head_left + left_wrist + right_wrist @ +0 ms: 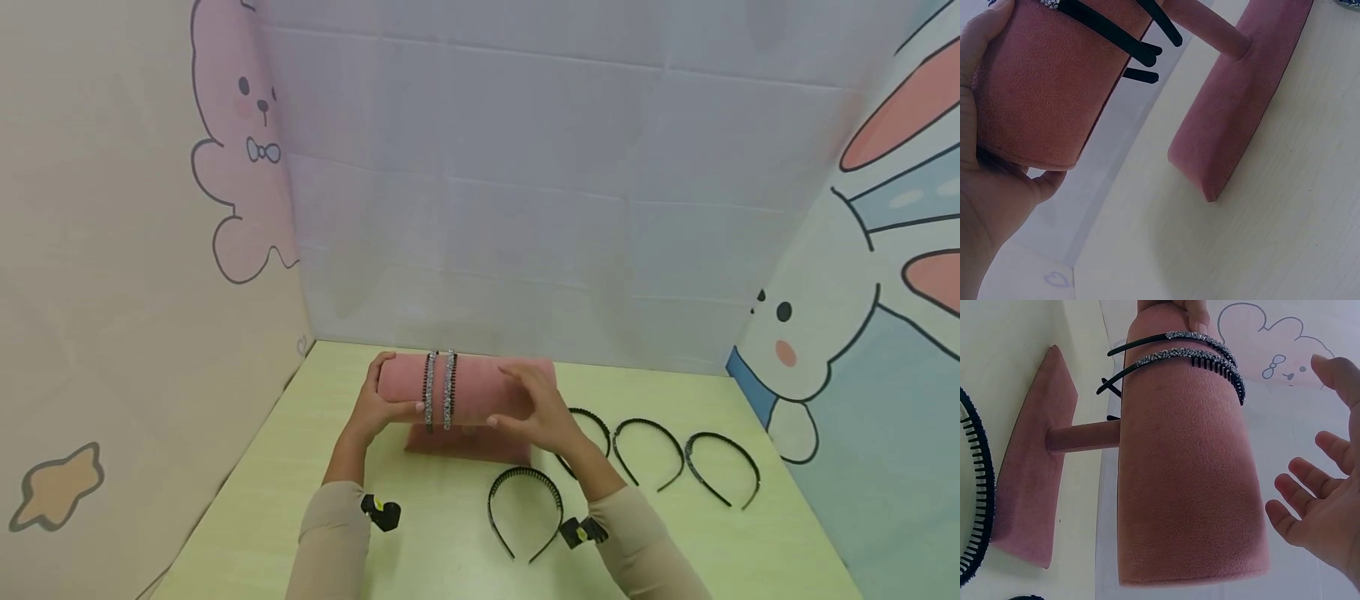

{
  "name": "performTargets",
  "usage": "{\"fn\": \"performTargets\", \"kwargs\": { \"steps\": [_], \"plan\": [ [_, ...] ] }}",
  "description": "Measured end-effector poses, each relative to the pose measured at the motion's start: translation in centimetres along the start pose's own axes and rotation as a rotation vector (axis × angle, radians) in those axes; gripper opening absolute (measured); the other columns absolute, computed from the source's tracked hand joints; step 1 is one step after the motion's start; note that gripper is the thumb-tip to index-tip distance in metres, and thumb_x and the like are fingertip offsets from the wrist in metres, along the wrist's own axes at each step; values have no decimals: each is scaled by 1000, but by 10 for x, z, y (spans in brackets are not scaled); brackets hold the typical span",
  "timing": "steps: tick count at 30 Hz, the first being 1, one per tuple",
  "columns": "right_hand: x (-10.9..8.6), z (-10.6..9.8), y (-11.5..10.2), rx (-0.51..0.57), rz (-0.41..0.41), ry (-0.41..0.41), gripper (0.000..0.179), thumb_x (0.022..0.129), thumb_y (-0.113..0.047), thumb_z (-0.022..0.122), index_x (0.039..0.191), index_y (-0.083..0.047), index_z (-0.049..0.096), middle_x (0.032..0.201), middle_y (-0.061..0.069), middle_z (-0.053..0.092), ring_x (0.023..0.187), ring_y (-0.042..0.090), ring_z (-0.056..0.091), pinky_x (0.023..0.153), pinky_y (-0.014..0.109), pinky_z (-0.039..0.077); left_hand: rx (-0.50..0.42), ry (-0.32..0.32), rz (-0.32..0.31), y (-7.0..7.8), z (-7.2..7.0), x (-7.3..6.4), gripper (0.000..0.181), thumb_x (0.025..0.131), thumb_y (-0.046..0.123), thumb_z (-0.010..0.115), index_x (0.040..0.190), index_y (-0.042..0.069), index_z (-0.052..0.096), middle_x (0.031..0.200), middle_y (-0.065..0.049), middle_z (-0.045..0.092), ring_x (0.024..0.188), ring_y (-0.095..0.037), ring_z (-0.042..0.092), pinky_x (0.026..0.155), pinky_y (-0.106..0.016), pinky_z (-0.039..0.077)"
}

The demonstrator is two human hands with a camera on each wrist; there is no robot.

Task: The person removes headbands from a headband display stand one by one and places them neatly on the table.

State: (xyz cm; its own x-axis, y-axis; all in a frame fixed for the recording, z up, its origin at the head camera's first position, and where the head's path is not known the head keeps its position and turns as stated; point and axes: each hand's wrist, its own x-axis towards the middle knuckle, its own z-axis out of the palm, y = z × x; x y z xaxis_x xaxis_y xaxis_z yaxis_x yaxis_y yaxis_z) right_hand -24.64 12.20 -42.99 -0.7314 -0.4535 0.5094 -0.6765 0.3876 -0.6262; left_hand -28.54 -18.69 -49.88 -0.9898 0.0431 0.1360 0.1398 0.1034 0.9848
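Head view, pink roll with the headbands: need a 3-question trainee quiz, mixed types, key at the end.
1. Fill in: in the head view, ___ headbands sit around the pink roll, and ___ loose headbands lie on the table.

2. True or false: the left hand grips the pink roll at its left end.

3. Multiple choice: what is the right hand doing?
A) Pinching a headband
B) Open beside the pink roll, fingers spread, holding nothing
C) Lying flat on the table

Key:
1. two; four
2. True
3. B
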Motion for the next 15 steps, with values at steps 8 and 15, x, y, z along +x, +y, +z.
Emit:
{"fn": "performTargets", "kwargs": {
  "steps": [8, 15],
  "plan": [
    [18, 0, 4, -20, -30, -21, 75, 70, -28, 81, 131, -1, 47, 130, 11, 47, 122, 26, 40, 98, 48, 32, -16, -26, -26, 20, 2, -7, 102, 61, 7, 88, 140, 28, 26, 135, -10, 36, 112, -37, 45, 85, -48, 44],
    [29, 2, 7, -62, -33, -57, 76, 69, -32, 81, 132, -3, 47, 131, 13, 47, 121, 27, 41, 97, 48, 34, -10, -8, -39, 11, 2, -3, 103, 59, 9, 89, 139, 33, 27, 133, -7, 38, 111, -36, 46, 84, -47, 45]
  ]
}}
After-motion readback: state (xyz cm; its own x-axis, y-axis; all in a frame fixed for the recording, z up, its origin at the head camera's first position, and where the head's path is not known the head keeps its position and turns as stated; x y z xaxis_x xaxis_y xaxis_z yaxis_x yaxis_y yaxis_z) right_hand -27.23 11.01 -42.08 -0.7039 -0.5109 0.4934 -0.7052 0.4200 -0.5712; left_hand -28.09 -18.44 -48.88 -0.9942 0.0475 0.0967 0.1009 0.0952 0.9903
